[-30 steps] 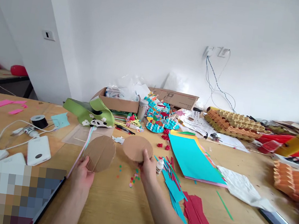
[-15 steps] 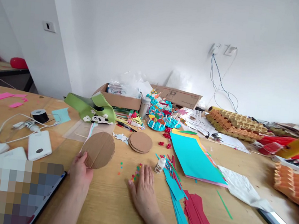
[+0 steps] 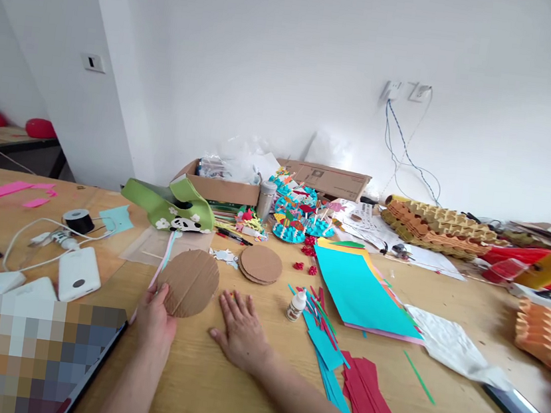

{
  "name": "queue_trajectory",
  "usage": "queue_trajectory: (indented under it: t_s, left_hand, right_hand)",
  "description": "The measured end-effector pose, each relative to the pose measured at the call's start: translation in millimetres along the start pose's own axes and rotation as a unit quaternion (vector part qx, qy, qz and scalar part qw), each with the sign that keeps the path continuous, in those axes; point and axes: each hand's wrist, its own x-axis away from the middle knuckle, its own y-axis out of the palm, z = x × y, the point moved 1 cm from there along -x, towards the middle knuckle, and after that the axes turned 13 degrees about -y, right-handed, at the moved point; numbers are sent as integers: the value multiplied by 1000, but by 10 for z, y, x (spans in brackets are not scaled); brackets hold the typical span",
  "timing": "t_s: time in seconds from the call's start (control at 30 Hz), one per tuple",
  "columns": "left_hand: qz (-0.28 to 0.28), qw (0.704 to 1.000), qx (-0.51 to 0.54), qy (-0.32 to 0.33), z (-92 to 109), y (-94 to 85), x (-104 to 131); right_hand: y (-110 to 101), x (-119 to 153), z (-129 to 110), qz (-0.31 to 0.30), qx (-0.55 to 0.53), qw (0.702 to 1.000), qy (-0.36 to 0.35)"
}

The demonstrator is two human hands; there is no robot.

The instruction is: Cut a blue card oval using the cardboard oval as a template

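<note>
My left hand [image 3: 155,316] grips the lower left edge of a round cardboard disc [image 3: 190,283], thumb on its face. My right hand [image 3: 241,333] lies palm down on the wooden table with its fingers spread. The small coloured dots are almost wholly hidden under it. Beyond it sit more cardboard discs [image 3: 261,263], stacked. A small white glue bottle [image 3: 296,305] stands upright to the right of my right hand, beside thin blue and red paper strips [image 3: 322,336]. Wider dark red strips [image 3: 372,399] lie nearer me.
Blue paper sheets [image 3: 365,291] lie to the right. A green panda-decorated felt piece [image 3: 170,203], a cardboard box [image 3: 230,191] and blue decorated crafts [image 3: 299,213] line the back. At left are a white power bank [image 3: 80,273], cables and a dark-edged tablet [image 3: 98,365].
My right hand has slid left across the table, and the coloured dots that showed beside it are now covered or swept along. My left hand still holds the disc.
</note>
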Motion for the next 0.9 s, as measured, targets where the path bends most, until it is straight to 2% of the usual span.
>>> queue_trajectory:
  t_s: [0.13, 0.23, 0.33, 0.4, 0.47, 0.53, 0.6, 0.7, 0.8, 0.9]
  left_hand:
    - [2, 1000, -9, -5, -16, -3, -3]
    - [3, 1000, -17, -4, -20, -7, -11]
    - [-4, 1000, -31, -2, -41, 2, 2]
    - [-21, 999, -48, -8, -81, 24, 46]
    - [-49, 996, -73, -19, -138, 59, 125]
    - [-89, 990, -107, -33, -193, 101, 226]
    - [-132, 978, -153, -46, -226, 137, 320]
    - [-186, 955, -225, -59, -226, 161, 398]
    - [-213, 937, -271, -56, -238, 154, 415]
    - [-216, 933, -279, -64, -320, 148, 429]
  right_hand:
    - [-160, 119, 168, 9, 40, 997, 72]
    - [-252, 275, 120, 4, 32, 998, 56]
    - [-267, 424, -4, 15, -34, 999, 13]
    - [-255, 459, -64, 74, -116, 990, 40]
    - [-243, 427, -91, 150, -246, 953, 94]
    - [-246, 357, -103, 201, -392, 889, 124]
    - [-275, 300, -112, 227, -490, 832, 126]
    - [-324, 295, -132, 229, -539, 799, 132]
    - [-319, 316, -144, 229, -564, 768, 200]
    - [-280, 252, -126, 314, -551, 729, 258]
